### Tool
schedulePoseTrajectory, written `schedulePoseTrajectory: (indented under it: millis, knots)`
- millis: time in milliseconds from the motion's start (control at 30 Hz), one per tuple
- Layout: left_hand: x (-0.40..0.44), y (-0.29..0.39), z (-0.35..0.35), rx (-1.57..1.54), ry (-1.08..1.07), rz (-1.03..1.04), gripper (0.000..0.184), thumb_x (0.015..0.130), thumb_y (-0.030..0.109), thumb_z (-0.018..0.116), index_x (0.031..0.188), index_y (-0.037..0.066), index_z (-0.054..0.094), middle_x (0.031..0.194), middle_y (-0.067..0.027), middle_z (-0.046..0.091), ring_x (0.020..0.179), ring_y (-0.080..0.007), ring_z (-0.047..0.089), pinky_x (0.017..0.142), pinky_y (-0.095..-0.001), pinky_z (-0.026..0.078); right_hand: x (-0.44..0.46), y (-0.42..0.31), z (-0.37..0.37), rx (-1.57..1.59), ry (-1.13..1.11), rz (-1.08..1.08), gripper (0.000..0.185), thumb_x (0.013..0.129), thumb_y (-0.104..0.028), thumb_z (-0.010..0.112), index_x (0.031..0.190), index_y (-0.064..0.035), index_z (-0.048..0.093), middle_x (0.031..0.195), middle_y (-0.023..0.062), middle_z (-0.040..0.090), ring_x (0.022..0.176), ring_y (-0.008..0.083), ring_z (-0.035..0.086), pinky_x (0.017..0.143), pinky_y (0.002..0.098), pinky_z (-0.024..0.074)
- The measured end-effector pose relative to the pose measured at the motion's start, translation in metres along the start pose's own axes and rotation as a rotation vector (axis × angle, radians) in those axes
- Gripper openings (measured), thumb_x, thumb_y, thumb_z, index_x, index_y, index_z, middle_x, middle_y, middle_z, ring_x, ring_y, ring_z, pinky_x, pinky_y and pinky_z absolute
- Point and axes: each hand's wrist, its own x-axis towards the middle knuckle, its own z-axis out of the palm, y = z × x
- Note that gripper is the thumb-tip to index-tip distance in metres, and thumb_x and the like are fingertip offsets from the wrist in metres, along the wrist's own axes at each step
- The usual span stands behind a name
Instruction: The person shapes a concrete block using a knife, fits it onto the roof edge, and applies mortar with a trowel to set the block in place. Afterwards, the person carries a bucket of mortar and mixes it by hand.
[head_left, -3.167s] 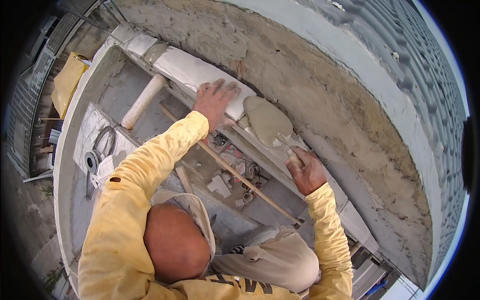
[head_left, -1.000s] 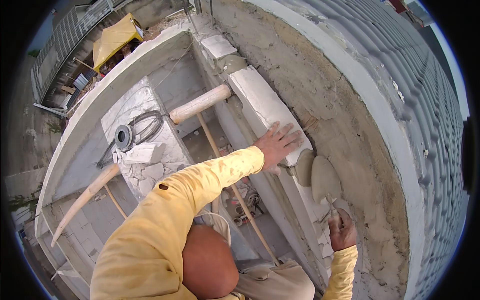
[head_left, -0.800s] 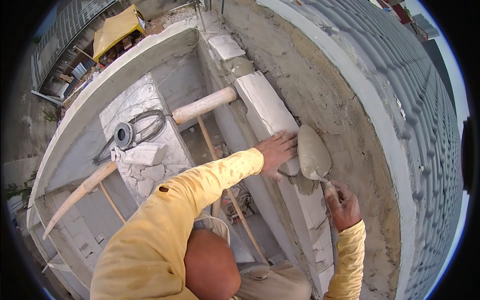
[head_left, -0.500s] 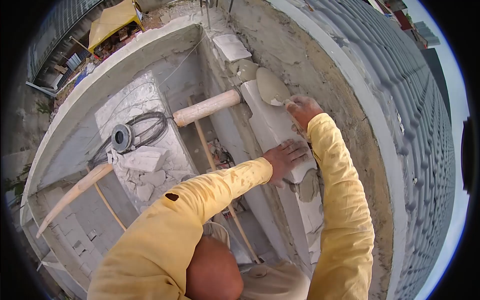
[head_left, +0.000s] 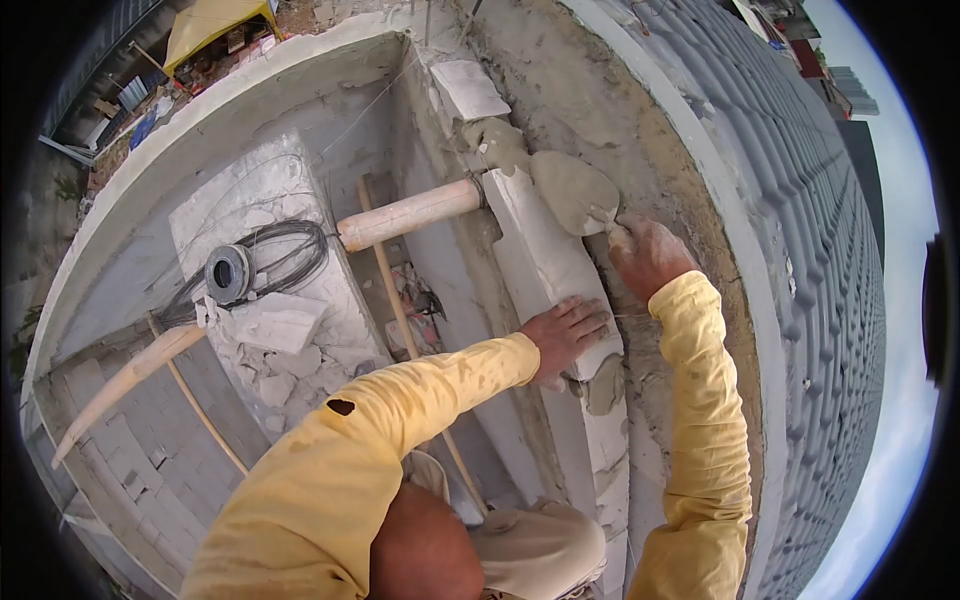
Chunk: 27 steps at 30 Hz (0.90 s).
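My right hand [head_left: 650,258] is closed around the handle end of a trowel [head_left: 575,192], whose rounded blade is coated in grey mortar. The blade lies over the far end of a pale block [head_left: 545,250] set along the wall top. Flat on the near part of that block rests my left hand [head_left: 566,340], fingers stretched out and holding nothing. A lump of wet mortar [head_left: 495,143] sits just beyond the block's far end, against another white block [head_left: 470,90]. More mortar [head_left: 605,388] fills the joint at the near end.
A round wooden pole [head_left: 410,215] juts from the wall on the left. Beyond it, a dusty board [head_left: 205,215] carries a coil of black wire [head_left: 295,262], a dark ring-shaped spool [head_left: 229,274] and broken block pieces [head_left: 275,322]. Grey roof tiles [head_left: 800,300] slope away on the right.
My right hand has shifted right with the trowel, and the blade has turned to lie more sideways. My left hand stays on the block. The whole view has shifted slightly.
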Motion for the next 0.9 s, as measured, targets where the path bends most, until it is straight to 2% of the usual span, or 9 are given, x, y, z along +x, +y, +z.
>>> schedulePoseTrajectory:
  millis: [33, 133, 267, 333, 433, 500, 633, 767, 900]
  knots:
    - [-0.001, 0.001, -0.001, 0.008, 0.014, 0.000, 0.116, 0.064, 0.053, 0.083, 0.154, 0.005, 0.029, 0.162, -0.0134, 0.025, 0.152, -0.0312, 0.016, 0.125, -0.0466, 0.010, -0.009, -0.008, 0.010, -0.001, -0.006, 0.001, 0.041, 0.088, -0.020, 0.056, 0.125, -0.0053, 0.063, 0.112, 0.0256, 0.066, 0.107, 0.0408, 0.066, 0.092, 0.0493, 0.0520]
    - [-0.003, 0.003, -0.010, -0.031, -0.033, -0.015, 0.110, 0.066, 0.053, 0.082, 0.152, 0.005, 0.033, 0.160, -0.0139, 0.029, 0.151, -0.0325, 0.019, 0.125, -0.0475, 0.012, -0.009, -0.022, 0.042, -0.106, 0.208, 0.109, 0.062, 0.085, -0.010, 0.059, 0.145, -0.0129, 0.042, 0.129, 0.0259, 0.044, 0.115, 0.0506, 0.057, 0.092, 0.0543, 0.0535]
    - [-0.002, -0.002, -0.005, -0.041, -0.054, 0.010, 0.105, 0.068, 0.052, 0.082, 0.149, 0.005, 0.036, 0.156, -0.0142, 0.036, 0.148, -0.0328, 0.027, 0.124, -0.0459, 0.017, 0.037, -0.028, 0.098, -0.135, 0.265, 0.121, 0.065, 0.084, -0.004, 0.057, 0.145, -0.0173, 0.041, 0.130, 0.0250, 0.042, 0.120, 0.0493, 0.052, 0.093, 0.0525, 0.0537]
    - [-0.005, -0.002, -0.005, -0.138, 0.069, 0.027, 0.099, 0.068, 0.049, 0.083, 0.146, 0.005, 0.040, 0.152, -0.0141, 0.043, 0.144, -0.0326, 0.035, 0.122, -0.0437, 0.024, 0.047, -0.033, 0.115, -0.231, 0.263, 0.130, 0.071, 0.081, 0.000, 0.059, 0.147, -0.0194, 0.039, 0.132, 0.0214, 0.039, 0.126, 0.0446, 0.045, 0.096, 0.0499, 0.0535]
    - [-0.006, -0.001, -0.014, -0.136, -0.072, -0.018, 0.097, 0.068, 0.047, 0.084, 0.145, 0.005, 0.043, 0.151, -0.0140, 0.045, 0.141, -0.0320, 0.040, 0.121, -0.0418, 0.028, 0.042, -0.022, 0.124, -0.317, 0.191, 0.053, 0.074, 0.082, 0.000, 0.059, 0.149, -0.0213, 0.037, 0.136, 0.0190, 0.038, 0.127, 0.0428, 0.044, 0.099, 0.0490, 0.0524]
    - [-0.004, -0.001, -0.006, -0.078, -0.077, -0.014, 0.096, 0.068, 0.046, 0.084, 0.144, 0.005, 0.045, 0.150, -0.0147, 0.045, 0.143, -0.0324, 0.036, 0.122, -0.0429, 0.025, 0.018, -0.014, 0.115, -0.404, 0.209, -0.014, 0.064, 0.091, -0.009, 0.056, 0.150, -0.0227, 0.038, 0.137, 0.0161, 0.040, 0.126, 0.0399, 0.046, 0.099, 0.0470, 0.0517]
    - [-0.011, -0.005, 0.003, -0.073, 0.185, 0.074, 0.102, 0.066, 0.049, 0.084, 0.146, 0.003, 0.042, 0.154, -0.0167, 0.039, 0.148, -0.0349, 0.026, 0.125, -0.0485, 0.015, -0.021, 0.003, 0.100, -0.356, 0.191, 0.008, 0.074, 0.083, -0.004, 0.063, 0.150, -0.0228, 0.038, 0.139, 0.0188, 0.040, 0.124, 0.0433, 0.046, 0.100, 0.0483, 0.0507]
    - [-0.011, -0.002, -0.004, -0.175, 0.164, 0.042, 0.103, 0.066, 0.054, 0.082, 0.147, 0.004, 0.041, 0.155, -0.0150, 0.035, 0.148, -0.0349, 0.025, 0.125, -0.0510, 0.016, -0.064, 0.059, 0.111, -0.265, 0.341, -0.057, 0.071, 0.083, -0.002, 0.064, 0.148, -0.0199, 0.042, 0.135, 0.0208, 0.044, 0.122, 0.0428, 0.047, 0.101, 0.0503, 0.0475]
    - [-0.032, 0.005, -0.006, -0.177, 0.366, 0.116, 0.077, 0.080, 0.050, 0.074, 0.140, 0.007, 0.050, 0.151, -0.0128, 0.040, 0.148, -0.0359, 0.024, 0.123, -0.0530, 0.021, -0.121, 0.076, 0.103, -0.095, 0.503, -0.259, 0.063, 0.084, -0.001, 0.065, 0.144, -0.0099, 0.048, 0.124, 0.0216, 0.051, 0.117, 0.0383, 0.049, 0.099, 0.0489, 0.0448]
